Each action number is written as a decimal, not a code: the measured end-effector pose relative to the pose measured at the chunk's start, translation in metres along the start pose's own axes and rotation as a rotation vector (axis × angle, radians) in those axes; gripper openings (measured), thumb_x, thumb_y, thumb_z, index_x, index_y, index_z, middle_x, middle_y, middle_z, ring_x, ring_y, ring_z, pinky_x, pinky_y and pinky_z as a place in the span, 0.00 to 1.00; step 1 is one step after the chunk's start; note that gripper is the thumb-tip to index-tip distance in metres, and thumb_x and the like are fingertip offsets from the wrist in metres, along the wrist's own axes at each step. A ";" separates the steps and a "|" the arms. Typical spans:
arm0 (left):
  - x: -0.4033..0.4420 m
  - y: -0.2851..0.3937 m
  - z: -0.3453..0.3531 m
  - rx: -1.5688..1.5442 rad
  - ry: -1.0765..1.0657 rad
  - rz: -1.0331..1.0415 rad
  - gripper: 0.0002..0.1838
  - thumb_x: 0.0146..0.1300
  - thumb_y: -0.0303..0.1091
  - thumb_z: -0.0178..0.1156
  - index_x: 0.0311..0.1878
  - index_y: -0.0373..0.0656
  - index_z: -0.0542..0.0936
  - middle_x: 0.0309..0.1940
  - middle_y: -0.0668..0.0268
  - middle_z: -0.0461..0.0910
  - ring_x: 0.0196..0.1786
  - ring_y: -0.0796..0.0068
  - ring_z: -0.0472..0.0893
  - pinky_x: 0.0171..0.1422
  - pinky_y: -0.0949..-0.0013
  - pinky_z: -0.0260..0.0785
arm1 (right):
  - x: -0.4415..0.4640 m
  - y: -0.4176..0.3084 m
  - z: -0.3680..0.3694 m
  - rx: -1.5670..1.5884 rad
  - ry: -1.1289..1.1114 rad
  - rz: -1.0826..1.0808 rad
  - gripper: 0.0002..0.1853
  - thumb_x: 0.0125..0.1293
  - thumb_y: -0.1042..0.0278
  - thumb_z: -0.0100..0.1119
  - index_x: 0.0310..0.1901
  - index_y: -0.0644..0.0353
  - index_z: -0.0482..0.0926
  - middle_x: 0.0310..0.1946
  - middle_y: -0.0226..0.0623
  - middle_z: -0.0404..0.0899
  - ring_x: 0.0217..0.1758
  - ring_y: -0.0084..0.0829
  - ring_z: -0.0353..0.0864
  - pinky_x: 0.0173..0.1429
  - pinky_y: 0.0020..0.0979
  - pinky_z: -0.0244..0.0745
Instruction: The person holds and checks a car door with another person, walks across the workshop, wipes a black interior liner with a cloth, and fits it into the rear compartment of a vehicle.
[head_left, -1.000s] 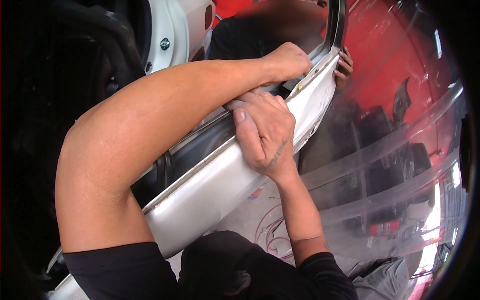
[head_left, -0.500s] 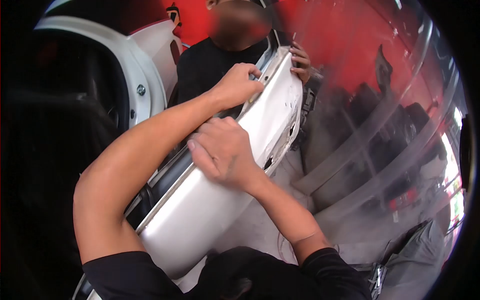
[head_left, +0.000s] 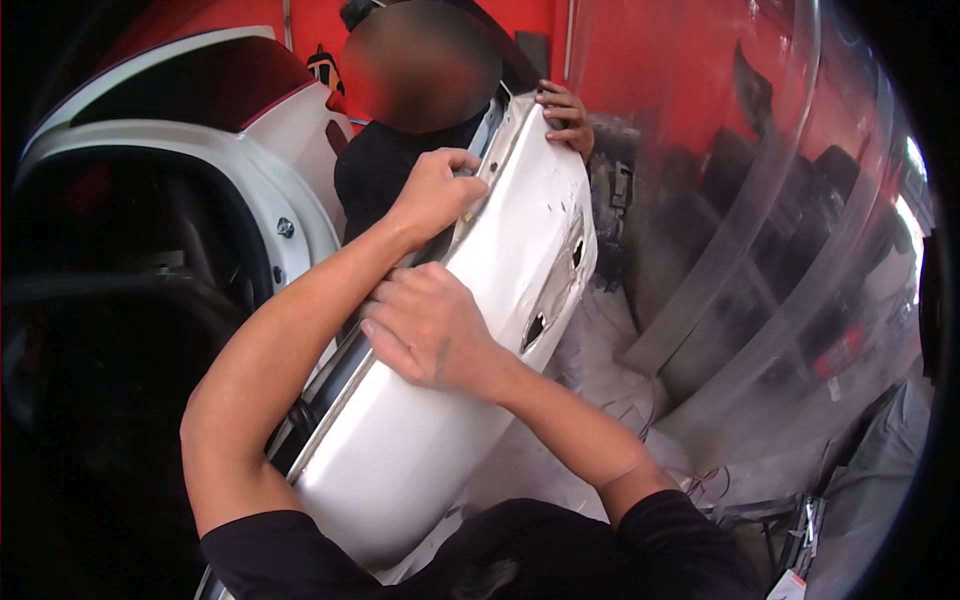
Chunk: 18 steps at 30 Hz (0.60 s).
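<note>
Near the frame's centre, the right hand (head_left: 430, 325) curls over the edge of the white car door (head_left: 510, 280); a firm, even hold seems best. Farther up, the left hand (head_left: 435, 192), elbow bent, has thumb and forefinger apart; I cannot tell whether it grips. At upper centre, a co-worker's hand (head_left: 567, 118) clasps the far end.

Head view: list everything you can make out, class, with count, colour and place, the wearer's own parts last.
Car door: one, white, across the middle
Car body: one, white, left
Co-worker: one, black top, beyond the door
Co-worker's hand: one, bare, door's far corner
Wall: one, red, background
Plastic sheeting: count unclear, clear, right
Cables: count unclear, reddish, floor
Cover: one, grey, lower right
Floor: one, pale grey, below
Sleeves: two, black, bottom
Left hand: one, bare, door's edge, farther along
Right hand: one, bare, over door's edge, nearer
</note>
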<state>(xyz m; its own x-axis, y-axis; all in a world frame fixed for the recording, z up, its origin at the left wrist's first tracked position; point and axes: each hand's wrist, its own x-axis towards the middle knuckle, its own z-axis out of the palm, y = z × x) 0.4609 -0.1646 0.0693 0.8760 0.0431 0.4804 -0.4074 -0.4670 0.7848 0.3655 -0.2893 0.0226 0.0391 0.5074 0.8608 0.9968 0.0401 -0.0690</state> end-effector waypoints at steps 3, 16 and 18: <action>0.000 -0.004 -0.001 -0.100 -0.025 -0.036 0.18 0.49 0.30 0.66 0.42 0.28 0.83 0.33 0.60 0.82 0.34 0.78 0.78 0.42 0.74 0.69 | -0.002 0.002 0.001 0.000 0.005 -0.003 0.07 0.57 0.68 0.62 0.34 0.62 0.82 0.36 0.38 0.81 0.42 0.38 0.78 0.49 0.36 0.68; 0.002 -0.004 -0.002 -0.317 0.033 -0.093 0.14 0.57 0.29 0.65 0.44 0.30 0.85 0.39 0.60 0.85 0.44 0.74 0.80 0.54 0.73 0.69 | 0.000 0.002 0.005 0.024 0.071 -0.036 0.06 0.57 0.68 0.63 0.31 0.60 0.80 0.34 0.37 0.80 0.43 0.36 0.78 0.49 0.36 0.68; 0.002 -0.005 -0.003 -0.323 -0.029 -0.116 0.14 0.59 0.30 0.63 0.45 0.31 0.85 0.41 0.63 0.85 0.47 0.77 0.79 0.58 0.74 0.66 | 0.001 0.001 0.004 0.046 0.058 -0.030 0.05 0.57 0.71 0.62 0.34 0.62 0.82 0.37 0.39 0.81 0.46 0.37 0.80 0.51 0.37 0.70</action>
<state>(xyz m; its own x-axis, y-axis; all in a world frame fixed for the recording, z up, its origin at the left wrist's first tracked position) 0.4640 -0.1592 0.0680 0.9263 0.0521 0.3733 -0.3616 -0.1568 0.9191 0.3661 -0.2856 0.0214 0.0147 0.4551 0.8903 0.9934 0.0945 -0.0647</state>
